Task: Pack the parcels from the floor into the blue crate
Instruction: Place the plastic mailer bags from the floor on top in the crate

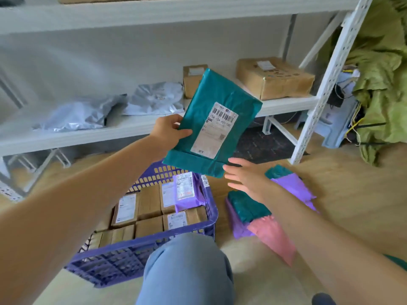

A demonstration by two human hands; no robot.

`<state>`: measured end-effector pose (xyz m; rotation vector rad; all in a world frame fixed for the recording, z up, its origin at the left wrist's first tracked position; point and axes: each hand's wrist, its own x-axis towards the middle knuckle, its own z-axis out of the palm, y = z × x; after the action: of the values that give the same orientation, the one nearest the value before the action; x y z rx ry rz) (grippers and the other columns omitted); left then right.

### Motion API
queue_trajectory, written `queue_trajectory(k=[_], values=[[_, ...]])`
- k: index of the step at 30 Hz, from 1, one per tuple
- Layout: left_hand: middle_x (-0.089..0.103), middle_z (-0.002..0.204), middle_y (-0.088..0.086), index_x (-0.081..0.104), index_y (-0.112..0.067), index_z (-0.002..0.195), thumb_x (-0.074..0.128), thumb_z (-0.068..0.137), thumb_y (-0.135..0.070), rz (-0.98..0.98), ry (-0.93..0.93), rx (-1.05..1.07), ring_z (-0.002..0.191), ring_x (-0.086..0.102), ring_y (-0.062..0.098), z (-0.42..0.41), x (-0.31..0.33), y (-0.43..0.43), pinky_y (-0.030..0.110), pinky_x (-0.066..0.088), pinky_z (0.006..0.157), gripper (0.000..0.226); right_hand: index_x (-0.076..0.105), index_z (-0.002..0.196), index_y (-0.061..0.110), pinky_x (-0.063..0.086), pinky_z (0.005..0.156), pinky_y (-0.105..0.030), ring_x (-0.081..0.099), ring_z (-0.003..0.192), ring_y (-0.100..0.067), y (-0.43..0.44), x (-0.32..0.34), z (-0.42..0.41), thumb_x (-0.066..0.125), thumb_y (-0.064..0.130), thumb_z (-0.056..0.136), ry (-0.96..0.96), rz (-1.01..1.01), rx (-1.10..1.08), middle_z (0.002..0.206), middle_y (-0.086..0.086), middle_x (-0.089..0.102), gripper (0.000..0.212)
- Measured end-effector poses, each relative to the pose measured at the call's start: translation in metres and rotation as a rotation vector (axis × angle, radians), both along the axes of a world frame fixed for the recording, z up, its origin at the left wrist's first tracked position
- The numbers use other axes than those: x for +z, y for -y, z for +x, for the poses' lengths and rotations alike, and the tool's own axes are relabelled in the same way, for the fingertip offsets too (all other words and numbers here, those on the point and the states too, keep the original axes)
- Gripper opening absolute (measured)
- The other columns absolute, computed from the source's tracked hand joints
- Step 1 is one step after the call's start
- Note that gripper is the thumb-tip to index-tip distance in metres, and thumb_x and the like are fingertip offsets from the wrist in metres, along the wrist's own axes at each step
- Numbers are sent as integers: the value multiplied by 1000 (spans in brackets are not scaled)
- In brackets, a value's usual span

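Blue crate (132, 244) nearly full; parcels (248, 208) waited beside it. My left hand (169, 130) gripped teal parcel (204, 95); right hand (244, 179) slack, empty.

Likely a parcel stockroom: white metal shelving (317, 84) holding cardboard boxes (275, 78).

A teal parcel (217, 119) is held up by its left edge in the left hand (168, 130), above the far rim of the blue crate (211, 216). The right hand (245, 178) is spread just below it. Brown boxes (149, 202) are packed inside the crate; soft parcels (259, 214) are piled on the floor to its right.
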<state>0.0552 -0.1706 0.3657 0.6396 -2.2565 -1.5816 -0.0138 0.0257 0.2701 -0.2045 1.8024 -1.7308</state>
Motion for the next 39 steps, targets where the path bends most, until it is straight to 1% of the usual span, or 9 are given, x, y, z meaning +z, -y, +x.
queue_trajectory(k=[4,9,15,19,23,26,29,33,39], values=[[66,112,15,62,-11,95,64,86,-3,124,19,62,101,65,34,24,-19,41,52,53,87,13,43,137,12,46,101,-43,54,118,-28,51,-9,16,61,15,92,35,25,47,131,-9,53,49],[64,109,5,60,-9,106,62,87,-1,347,-34,250,96,64,25,44,-55,86,47,54,85,21,38,140,8,51,87,-35,56,116,-29,103,-36,21,64,20,90,158,68,92,134,-8,51,57],[63,120,9,56,-7,121,56,92,-2,714,-6,390,107,61,30,73,-123,131,46,53,70,30,46,119,15,52,84,-32,62,106,-34,158,-74,27,62,13,91,182,117,36,119,-10,56,33],[62,120,10,52,-5,123,54,93,-3,837,27,488,103,60,28,81,-165,153,43,52,58,30,44,133,18,55,82,-36,68,93,-31,190,-102,32,61,10,90,282,127,133,120,-16,60,47],[65,116,7,55,-10,113,59,90,-4,915,106,552,96,63,22,83,-204,171,43,53,67,25,40,137,21,56,72,-32,69,81,-25,220,-126,32,59,-5,87,274,107,110,119,-11,60,59],[66,116,6,58,-11,117,67,83,-2,929,165,615,88,64,16,84,-232,179,32,51,63,36,38,139,20,58,76,-40,68,92,-28,239,-148,23,61,-9,81,190,172,51,124,-12,58,69],[65,113,4,58,-10,117,68,81,1,971,175,698,80,61,13,83,-257,182,25,47,58,40,41,137,17,53,77,-31,62,95,-22,249,-159,19,64,-3,81,-6,333,89,121,-9,56,64],[63,103,4,56,-13,113,69,80,1,1064,206,738,85,59,15,70,-282,179,25,46,58,38,50,132,19,43,90,-26,52,117,-19,250,-172,16,70,19,83,-281,453,310,135,-3,50,53],[65,95,9,56,-6,114,65,81,6,1178,200,686,83,63,19,55,-303,162,30,53,65,37,46,137,23,32,112,-35,32,138,-21,238,-196,15,77,38,75,-417,529,514,151,-4,29,71]])
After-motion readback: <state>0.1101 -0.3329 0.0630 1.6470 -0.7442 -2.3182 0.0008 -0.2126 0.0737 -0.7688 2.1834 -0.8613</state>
